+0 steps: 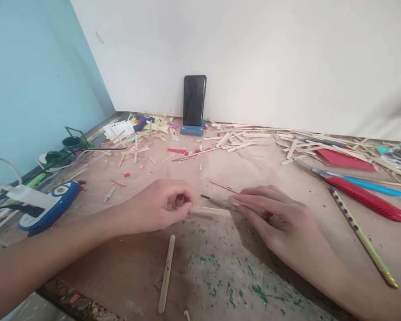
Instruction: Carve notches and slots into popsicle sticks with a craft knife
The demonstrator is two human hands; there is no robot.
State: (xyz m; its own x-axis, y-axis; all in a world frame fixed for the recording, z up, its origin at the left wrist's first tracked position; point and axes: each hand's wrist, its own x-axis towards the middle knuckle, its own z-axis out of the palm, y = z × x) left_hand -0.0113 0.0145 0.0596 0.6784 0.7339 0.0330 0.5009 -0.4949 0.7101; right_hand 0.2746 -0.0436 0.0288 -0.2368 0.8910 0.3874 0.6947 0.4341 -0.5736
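Note:
My left hand (160, 206) is closed in a pinch on one end of a short wooden craft stick (210, 211) lying on the table. My right hand (274, 218) has its fingers pressed together around a thin dark-tipped tool (211, 199), whose tip points left just above the stick. A loose wooden stick (166, 273) lies near the front edge, below my left hand. Another thin stick (222, 185) lies just beyond my hands.
A black phone (194, 100) stands on a blue holder against the white wall. Several wooden sticks and red scraps litter the back of the table. A red-handled cutter (367, 199), a blue pen (370, 185) and a dotted pencil (361, 234) lie right. A blue glue gun (50, 207) sits left.

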